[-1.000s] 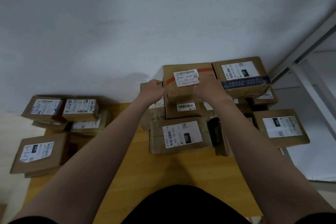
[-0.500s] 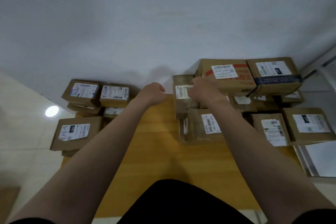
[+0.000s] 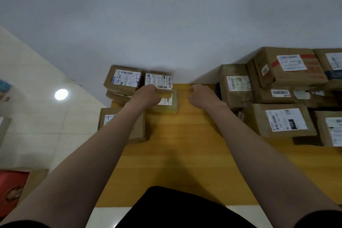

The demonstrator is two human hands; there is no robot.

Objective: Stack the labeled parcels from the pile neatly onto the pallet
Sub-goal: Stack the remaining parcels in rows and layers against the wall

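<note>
Reaching for the next pick, the left hand (image 3: 146, 96) touched a small parcel (image 3: 159, 80) atop the pile by the pallet's (image 3: 185, 144) far left corner; I could not tell whether it gripped. The right hand (image 3: 201, 96) hung curled and empty, and probably needed to take the parcel's other side.

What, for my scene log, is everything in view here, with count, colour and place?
Left parcels: about five, brown, one pale yellow, platform's left edge.
Right parcels: at least six, brown, stacked on platform's right.
Wooden platform: one, yellow-orange, centre.
Red item: one, blurred, lower left.
Floor: pale tiles, left.
Wall: white, behind.
Left hand: one, curled, at a left parcel.
Right hand: one, curled, empty, over platform.
</note>
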